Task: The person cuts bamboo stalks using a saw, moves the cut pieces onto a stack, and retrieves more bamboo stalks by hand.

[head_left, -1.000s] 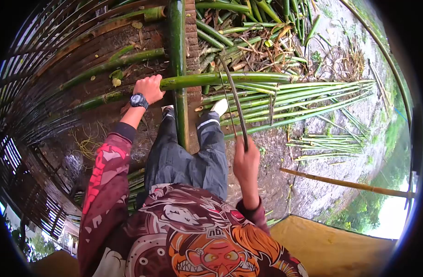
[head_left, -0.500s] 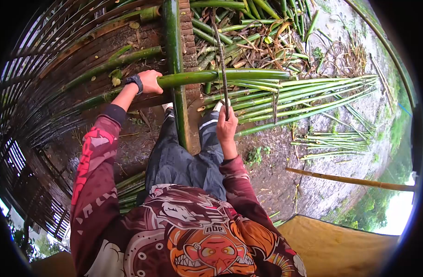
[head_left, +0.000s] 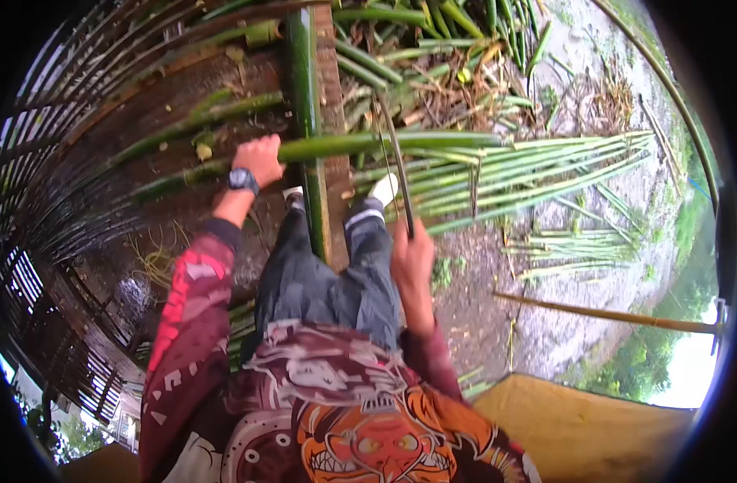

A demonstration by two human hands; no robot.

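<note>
My left hand (head_left: 258, 160) is closed around the left part of a thick green bamboo pole (head_left: 344, 145), which lies crosswise over another thick bamboo pole (head_left: 302, 80). My right hand (head_left: 413, 259) grips the near end of a bow saw (head_left: 398, 157) with a dark, slightly curved frame. A thin blade (head_left: 384, 145) runs beside that frame and crosses the held pole to the right of the support pole. Whether its teeth are in a cut is too blurred to tell.
Long cut bamboo poles (head_left: 545, 157) lie on the right, with a smaller bundle (head_left: 582, 245) nearer. Bamboo offcuts and dry leaves (head_left: 457, 76) are heaped at the back. Slatted bamboo (head_left: 43, 145) stands left. A tan tarp (head_left: 578, 427) hangs at lower right.
My right hand has drawn the bow saw towards my body and slightly right, tilting it more. My left hand stays on the bamboo pole, its wrist turned and shifted a little nearer.
</note>
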